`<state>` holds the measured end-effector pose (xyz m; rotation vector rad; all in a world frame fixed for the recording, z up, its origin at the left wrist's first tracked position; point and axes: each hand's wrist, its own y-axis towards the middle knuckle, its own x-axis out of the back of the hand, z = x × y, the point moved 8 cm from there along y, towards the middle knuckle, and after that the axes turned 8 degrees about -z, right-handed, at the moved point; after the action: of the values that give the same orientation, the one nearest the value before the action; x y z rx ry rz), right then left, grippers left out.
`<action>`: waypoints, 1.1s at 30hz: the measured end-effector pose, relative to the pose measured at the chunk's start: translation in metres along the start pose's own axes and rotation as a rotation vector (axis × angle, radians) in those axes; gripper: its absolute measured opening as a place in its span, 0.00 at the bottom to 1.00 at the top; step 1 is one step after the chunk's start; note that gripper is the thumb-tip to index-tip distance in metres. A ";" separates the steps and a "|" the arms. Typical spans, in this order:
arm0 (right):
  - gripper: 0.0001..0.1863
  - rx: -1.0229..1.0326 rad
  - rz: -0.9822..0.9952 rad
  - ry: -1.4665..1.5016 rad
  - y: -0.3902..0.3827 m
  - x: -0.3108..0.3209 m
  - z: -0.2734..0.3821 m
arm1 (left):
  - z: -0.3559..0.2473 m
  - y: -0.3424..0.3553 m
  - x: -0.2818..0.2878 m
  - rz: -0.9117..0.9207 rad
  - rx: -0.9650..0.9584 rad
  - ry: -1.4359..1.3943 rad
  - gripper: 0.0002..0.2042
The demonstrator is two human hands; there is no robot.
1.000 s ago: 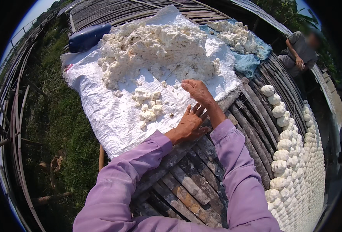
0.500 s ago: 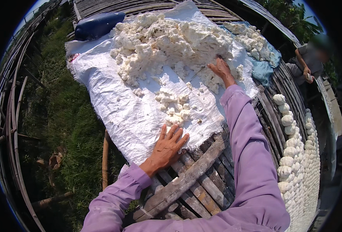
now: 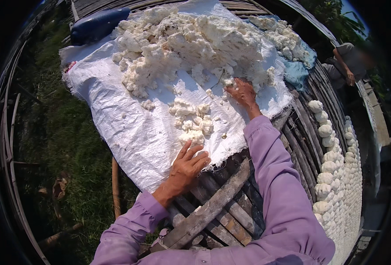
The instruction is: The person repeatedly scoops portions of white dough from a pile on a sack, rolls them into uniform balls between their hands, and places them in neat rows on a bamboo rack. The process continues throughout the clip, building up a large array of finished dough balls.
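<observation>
A large heap of white, crumbly, dough-like stuff (image 3: 186, 44) lies on a white woven plastic sheet (image 3: 111, 119). My left hand (image 3: 184, 170) rests at the sheet's near edge, fingers stretched, their tips by a small cluster of loose white lumps (image 3: 193, 117). My right hand (image 3: 245, 95) is at the heap's near right side. Its fingers are bent but apart, against crumbs at the heap's edge; the palm side is hidden. A thin dark twig (image 3: 219, 77) lies left of this hand.
The sheet covers a platform of wooden poles (image 3: 222, 207). A dark blue container (image 3: 99, 25) lies at the far left. More white lumps sit on a blue sheet (image 3: 299, 73) at far right. Rows of round white balls (image 3: 328, 172) line the right. Another person (image 3: 347, 66) is beyond. Grass lies left.
My right hand has drawn nearer and slightly left along the heap's edge, its fingers more bent. My left hand has stayed by the loose lumps. The whole view has shifted a little.
</observation>
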<state>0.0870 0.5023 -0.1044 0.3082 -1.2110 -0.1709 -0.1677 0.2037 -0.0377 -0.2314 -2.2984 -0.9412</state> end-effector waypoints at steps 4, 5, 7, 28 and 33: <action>0.38 -0.038 -0.022 -0.116 -0.055 0.055 0.036 | -0.002 0.000 -0.001 0.027 0.013 0.002 0.20; 0.38 -0.055 0.048 -0.085 -0.051 0.061 0.040 | -0.002 0.000 -0.001 0.027 0.014 0.002 0.20; 0.35 0.003 -0.068 -0.070 -0.028 0.076 0.054 | -0.002 0.000 -0.002 0.024 0.011 0.002 0.20; 0.30 0.118 -0.155 -0.247 -0.093 0.076 0.008 | 0.000 0.000 -0.002 0.014 -0.025 -0.038 0.18; 0.25 -0.423 0.081 0.409 -0.039 0.091 -0.045 | -0.001 0.000 0.000 0.011 -0.035 -0.043 0.18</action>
<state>0.1618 0.4457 -0.0502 -0.0758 -0.7561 -0.2738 -0.1669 0.2034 -0.0371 -0.2818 -2.3190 -0.9805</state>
